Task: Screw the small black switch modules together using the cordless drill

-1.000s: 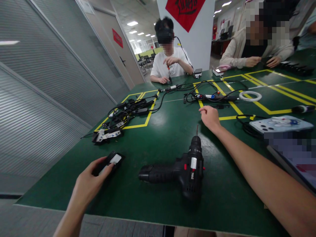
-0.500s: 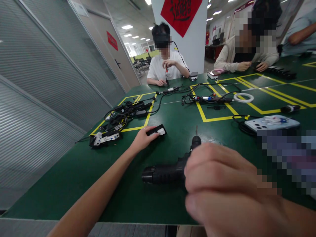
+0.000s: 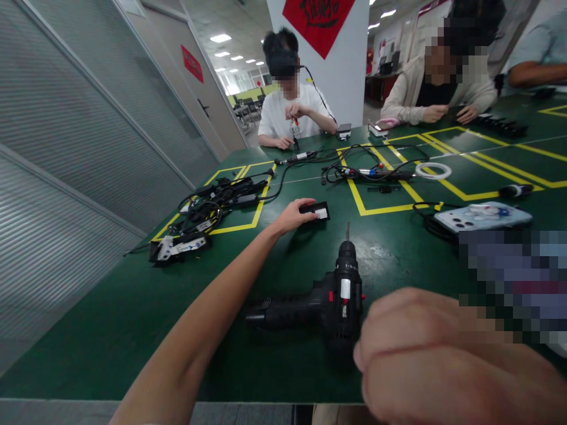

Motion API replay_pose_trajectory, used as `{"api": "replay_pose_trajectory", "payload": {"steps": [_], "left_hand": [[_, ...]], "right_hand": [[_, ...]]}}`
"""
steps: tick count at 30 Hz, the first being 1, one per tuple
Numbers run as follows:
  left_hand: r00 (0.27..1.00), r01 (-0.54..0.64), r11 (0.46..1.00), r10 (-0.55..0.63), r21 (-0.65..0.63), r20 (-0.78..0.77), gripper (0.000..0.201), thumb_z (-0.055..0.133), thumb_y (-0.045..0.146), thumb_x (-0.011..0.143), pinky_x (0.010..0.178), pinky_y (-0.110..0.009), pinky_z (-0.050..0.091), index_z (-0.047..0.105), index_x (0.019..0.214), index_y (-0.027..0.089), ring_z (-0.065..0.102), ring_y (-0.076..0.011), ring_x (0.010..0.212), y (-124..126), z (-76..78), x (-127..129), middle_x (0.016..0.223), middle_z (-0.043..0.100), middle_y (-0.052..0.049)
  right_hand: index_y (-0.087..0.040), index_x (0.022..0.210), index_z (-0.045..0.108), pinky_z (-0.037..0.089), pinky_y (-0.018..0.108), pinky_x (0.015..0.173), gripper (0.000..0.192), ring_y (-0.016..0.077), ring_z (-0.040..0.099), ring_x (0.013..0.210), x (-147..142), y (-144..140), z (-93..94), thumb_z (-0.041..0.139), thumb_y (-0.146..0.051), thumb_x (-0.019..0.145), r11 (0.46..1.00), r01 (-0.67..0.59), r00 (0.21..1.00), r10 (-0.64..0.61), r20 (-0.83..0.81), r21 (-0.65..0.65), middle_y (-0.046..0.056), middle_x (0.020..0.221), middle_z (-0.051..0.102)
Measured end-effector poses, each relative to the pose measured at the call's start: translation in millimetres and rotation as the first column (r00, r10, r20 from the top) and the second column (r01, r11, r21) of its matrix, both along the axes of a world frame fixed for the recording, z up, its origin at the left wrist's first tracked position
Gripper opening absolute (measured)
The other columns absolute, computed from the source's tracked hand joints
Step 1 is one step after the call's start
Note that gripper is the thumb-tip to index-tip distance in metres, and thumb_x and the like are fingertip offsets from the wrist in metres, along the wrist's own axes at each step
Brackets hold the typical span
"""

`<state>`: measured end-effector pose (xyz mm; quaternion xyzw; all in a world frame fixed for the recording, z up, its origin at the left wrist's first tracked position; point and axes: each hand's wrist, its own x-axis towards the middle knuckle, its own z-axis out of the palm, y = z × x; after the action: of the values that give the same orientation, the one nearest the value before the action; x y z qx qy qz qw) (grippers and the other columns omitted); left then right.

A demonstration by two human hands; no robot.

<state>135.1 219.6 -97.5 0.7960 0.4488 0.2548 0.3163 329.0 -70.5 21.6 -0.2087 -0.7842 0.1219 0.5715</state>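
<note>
Small black piece with white label (image 3: 316, 208) is in the left hand (image 3: 296, 216), gripped between thumb and fingers, ahead of the drill (image 3: 339, 301) and a bit left of its bit tip. One second ago it was near left, beside the drill's handle end; now well forward and further right. Looks lifted off the green table (image 3: 390, 265), but contact is hard to judge.

Right hand (image 3: 425, 354) was reaching out past the drill a second ago, then covered part of it; now it's back at lower right, drill body visible again. Knuckles bent, fingertips hidden: can't tell if fully closed or gripping anything. Forearm runs off frame. Drill lies on its side, same spot.

Left: black cable heap (image 3: 230, 198), too tangled to separate. Right: phone (image 3: 482, 216); the device beside it is pixelated, unreadable. Across: white-shirted person (image 3: 272, 118), light-jacketed person (image 3: 405, 88), hands' contents too small; third person's arm (image 3: 540, 74) cut off.
</note>
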Motion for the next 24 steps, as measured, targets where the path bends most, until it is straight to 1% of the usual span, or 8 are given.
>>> {"api": "replay_pose_trajectory", "payload": {"steps": [1, 6, 10, 13, 15, 18, 21, 24], "left_hand": [[1.000, 0.001, 1.000, -0.001, -0.006, 0.024, 0.073, 0.075, 0.044, 0.069, 0.106, -0.045, 0.040, 0.055, 0.132, 0.014, 0.055, -0.0284, 0.121, -1, -0.7, -2, 0.133, 0.058, -0.016], [0.997, -0.010, 0.998, 0.015, -0.057, 0.081, 0.085, 0.076, 0.049, 0.068, 0.108, -0.049, 0.037, 0.044, 0.140, 0.019, 0.045, -0.0315, 0.133, -3, -4.4, -14, 0.145, 0.046, -0.019], [0.996, -0.084, 0.981, 0.078, 0.177, 0.040, 0.068, 0.071, 0.049, 0.074, 0.110, -0.047, 0.035, 0.052, 0.131, 0.018, 0.044, -0.0294, 0.133, -16, 11.2, -22, 0.140, 0.048, -0.017], [0.996, -0.034, 0.946, 0.058, 0.323, -0.066, 0.049, 0.062, 0.051, 0.081, 0.104, -0.043, 0.041, 0.060, 0.117, 0.018, 0.054, -0.0261, 0.120, -60, 40.9, -23, 0.125, 0.058, -0.014], [0.969, 0.108, 0.975, -0.058, 0.196, -0.241, 0.044, 0.057, 0.054, 0.084, 0.094, -0.040, 0.048, 0.063, 0.113, 0.021, 0.061, -0.0242, 0.107, -107, 62.4, -24, 0.114, 0.064, -0.011], [0.836, 0.234, 0.969, -0.241, -0.077, -0.492, 0.058, 0.058, 0.061, 0.080, 0.087, -0.039, 0.050, 0.055, 0.127, 0.027, 0.064, -0.0253, 0.101, -184, 79.1, -27, 0.115, 0.065, -0.008], [0.761, 0.215, 0.973, -0.217, -0.077, -0.612, 0.085, 0.067, 0.063, 0.070, 0.096, -0.043, 0.047, 0.041, 0.141, 0.024, 0.058, -0.0311, 0.115, -233, 67.7, -28, 0.131, 0.058, -0.012], [0.761, 0.139, 0.989, -0.081, 0.040, -0.644, 0.060, 0.061, 0.052, 0.080, 0.093, -0.044, 0.048, 0.050, 0.132, 0.023, 0.061, -0.0288, 0.107, -244, 44.9, -26, 0.120, 0.063, -0.011]], "right_hand": [[-0.050, 0.084, 0.071, 0.051, 0.038, 0.039, 0.025, 0.0224, 0.057, 0.051, 1, 5, -3.8, 0.073, -0.035, 0.064, 1.000, -0.014, 0.979, 0.016, -0.201, 0.012, -0.001, 0.060, 0.059], [-0.026, 0.096, 0.067, 0.054, 0.036, 0.058, 0.037, 0.0203, 0.063, 0.067, 17, 41, -33.3, 0.048, -0.003, 0.076, 0.995, 0.070, 0.996, -0.074, 0.056, 0.067, 0.004, 0.073, 0.066], [-0.021, 0.094, 0.064, 0.050, 0.036, 0.061, 0.031, 0.0207, 0.062, 0.072, 25, 59, -61.2, 0.045, -0.001, 0.078, 0.992, 0.119, 0.992, -0.120, 0.039, 0.034, 0.006, 0.078, 0.064], [-0.019, 0.090, 0.062, 0.048, 0.033, 0.061, 0.027, 0.0189, 0.060, 0.071, 28, 67, -75.3, 0.046, -0.001, 0.080, 0.989, 0.147, 0.987, -0.145, 0.072, -0.011, 0.005, 0.077, 0.062], [-0.019, 0.087, 0.061, 0.046, 0.032, 0.062, 0.025, 0.0175, 0.059, 0.071, 31, 70, -79.6, 0.045, -0.001, 0.081, 0.981, 0.188, 0.978, -0.182, 0.102, -0.052, 0.004, 0.076, 0.061], [-0.018, 0.086, 0.060, 0.045, 0.030, 0.066, 0.025, 0.0164, 0.059, 0.074, 34, 74, -79.2, 0.042, -0.002, 0.084, 0.936, 0.311, 0.939, -0.276, 0.205, -0.167, 0.004, 0.079, 0.060], [-0.018, 0.088, 0.061, 0.046, 0.032, 0.072, 0.024, 0.0184, 0.061, 0.081, 37, 80, -76.3, 0.042, -0.004, 0.085, 0.840, 0.479, 0.845, -0.364, 0.392, -0.253, 0.005, 0.086, 0.064], [-0.019, 0.092, 0.062, 0.046, 0.035, 0.070, 0.022, 0.0229, 0.062, 0.084, 44, 89, -78.2, 0.043, -0.010, 0.087, 0.709, 0.661, 0.659, -0.389, 0.644, -0.248, 0.008, 0.094, 0.066]]}}
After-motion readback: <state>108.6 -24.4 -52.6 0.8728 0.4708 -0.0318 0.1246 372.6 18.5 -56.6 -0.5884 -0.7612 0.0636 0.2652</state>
